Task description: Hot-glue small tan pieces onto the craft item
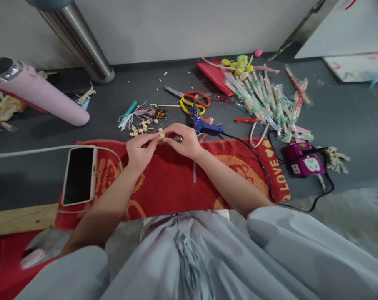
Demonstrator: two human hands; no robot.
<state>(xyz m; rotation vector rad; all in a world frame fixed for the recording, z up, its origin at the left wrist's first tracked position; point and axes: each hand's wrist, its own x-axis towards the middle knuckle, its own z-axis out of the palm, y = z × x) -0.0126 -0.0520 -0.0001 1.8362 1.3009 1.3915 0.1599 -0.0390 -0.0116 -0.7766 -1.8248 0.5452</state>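
Between the fingertips of both hands is a small cream-coloured knobbly flower-like piece. My left hand pinches it from the left, thumb and forefinger together. From the other side my right hand closes its fingertips on the same piece. Similar cream pieces lie in a loose cluster just beyond my left hand. Past my right hand lies a blue glue gun, with its black cord running right. Under my wrists spreads a red towel with orange patterns.
Scissors with orange and yellow handles lie beyond the glue gun. Plastic-wrapped sticks are heaped at the right, near a purple power block. A phone rests on the towel's left. A pink tumbler and steel flask stand at left.
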